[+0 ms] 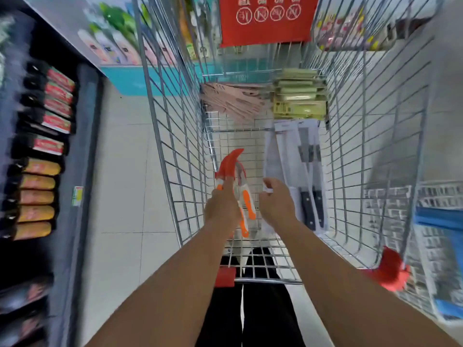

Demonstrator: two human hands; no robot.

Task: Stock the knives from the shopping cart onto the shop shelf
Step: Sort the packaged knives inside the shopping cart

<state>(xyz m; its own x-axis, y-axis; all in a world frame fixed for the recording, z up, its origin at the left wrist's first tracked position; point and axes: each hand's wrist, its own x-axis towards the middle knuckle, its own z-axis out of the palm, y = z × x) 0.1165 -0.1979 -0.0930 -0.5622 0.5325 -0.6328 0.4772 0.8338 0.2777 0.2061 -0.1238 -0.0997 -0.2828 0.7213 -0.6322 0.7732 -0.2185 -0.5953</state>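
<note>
Both my arms reach down into the wire shopping cart [175, 136]. My left hand [221, 205] grips a packaged knife set with red and orange handles [231, 162], held above the cart floor. My right hand [276, 200] pinches the near edge of a white card pack of black-handled knives [307, 171] lying along the cart's right side. At the cart's far end lie a stack of yellow-green knife packs [299, 96] and a pile of pink packs [233, 98]. The shop shelf [82, 151] runs down the left, with packaged items [47, 144] hanging on it.
A red sign [266, 18] hangs at the cart's far end. Red handle caps [225, 276] mark the near end. White tiled floor [125, 171] lies between the cart and the shelf. Blue and grey boxed goods [436, 234] stand on the right.
</note>
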